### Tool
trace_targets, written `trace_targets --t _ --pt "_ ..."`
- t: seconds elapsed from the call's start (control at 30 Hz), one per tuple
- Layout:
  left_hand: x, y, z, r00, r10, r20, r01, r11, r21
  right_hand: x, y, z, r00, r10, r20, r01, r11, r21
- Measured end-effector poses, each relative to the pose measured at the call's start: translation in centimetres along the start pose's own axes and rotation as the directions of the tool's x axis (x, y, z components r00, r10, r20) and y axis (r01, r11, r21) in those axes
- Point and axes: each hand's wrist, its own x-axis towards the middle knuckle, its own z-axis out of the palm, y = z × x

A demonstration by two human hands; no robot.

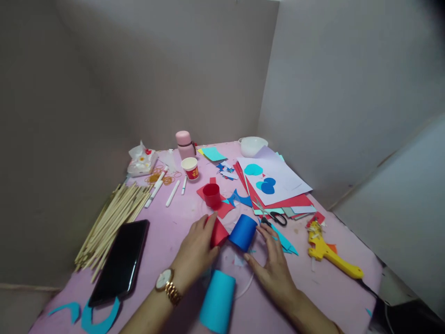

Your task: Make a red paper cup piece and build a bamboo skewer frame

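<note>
My left hand [196, 248], with a gold watch on its wrist, lies on the pink table with its fingers curled round a red paper piece [218, 232]. My right hand [273, 264] rests beside a dark blue paper cup [243, 232] lying on its side; thumb and fingers touch the cup's edge. The red piece and the blue cup touch between my hands. A light blue paper cup [218, 301] stands upside down near the front edge between my forearms.
A small red cup [212, 195], black-handled scissors [274, 217], a stack of coloured paper [278, 185], a yellow glue gun [327, 253], a black phone [121, 262], a bundle of wooden sticks [111, 218], white pens, a printed cup [190, 168], a pink bottle [184, 144].
</note>
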Motion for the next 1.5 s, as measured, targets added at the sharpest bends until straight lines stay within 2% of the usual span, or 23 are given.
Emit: trace_targets --t 0.17,0.37,0.47,0.57,0.67,0.77,0.83,0.93,1.03,1.1,1.2,1.37,1.5 --pt "0.1 -0.9 0.4 0.999 0.013 0.03 -0.013 1.0 -0.006 0.6 0.4 0.2 0.997 0.024 0.074 -0.026 1.0 0.016" --pt "0.2 -1.3 1.5 1.0 0.012 -0.007 -0.013 0.999 -0.033 1.2 0.3 1.0 0.997 0.059 0.058 -0.06 0.998 0.016" --pt "0.0 -1.6 1.2 1.0 -0.002 -0.017 0.001 0.999 -0.054 1.3 0.0 0.7 0.997 0.065 0.042 -0.066 0.998 0.017" --pt "-1.6 -2.3 0.0 0.997 -0.04 -0.062 0.036 0.997 -0.073 0.8 -0.9 -0.3 0.998 0.02 -0.063 -0.019 1.0 0.025" --pt "-4.7 -3.5 -1.0 0.993 -0.063 -0.104 0.054 0.995 -0.086 -0.5 -1.7 -1.4 0.99 -0.055 -0.128 0.064 0.996 0.066" --pt "-7.6 -4.5 -0.9 0.997 -0.041 -0.06 0.039 0.999 -0.037 -2.4 -2.3 -1.7 0.993 -0.109 -0.053 0.114 0.987 0.116" --pt "-8.5 -4.6 -0.4 1.0 -0.016 -0.026 0.016 1.0 0.0 -3.4 -2.6 -1.6 0.992 -0.122 0.032 0.116 0.982 0.152" --pt "-8.3 -3.8 0.2 1.0 0.002 -0.004 -0.002 1.0 0.018 -4.2 -3.3 -1.2 0.986 -0.087 0.144 0.057 0.977 0.203" --pt "-7.7 -2.9 0.6 1.0 0.014 -0.001 -0.014 1.0 0.001 -4.2 -4.0 -0.8 0.981 -0.141 0.133 0.12 0.981 0.154" --pt "-7.5 -2.5 1.0 1.0 0.019 0.004 -0.019 1.0 -0.012 -4.0 -4.2 -0.5 0.953 -0.279 0.121 0.27 0.959 0.088" --pt "-7.6 -2.4 1.7 1.0 0.026 0.016 -0.025 0.999 -0.03 -3.9 -4.1 -0.2 0.869 -0.456 0.193 0.463 0.886 0.012" --pt "-7.7 -2.3 2.0 0.998 -0.015 0.058 0.019 0.998 -0.064 -3.7 -3.5 -0.4 0.807 -0.471 0.356 0.501 0.865 0.007" --pt "-7.6 -2.0 1.6 0.996 -0.053 0.075 0.062 0.99 -0.126 -3.4 -3.4 -0.8 0.792 -0.494 0.359 0.523 0.852 0.016"
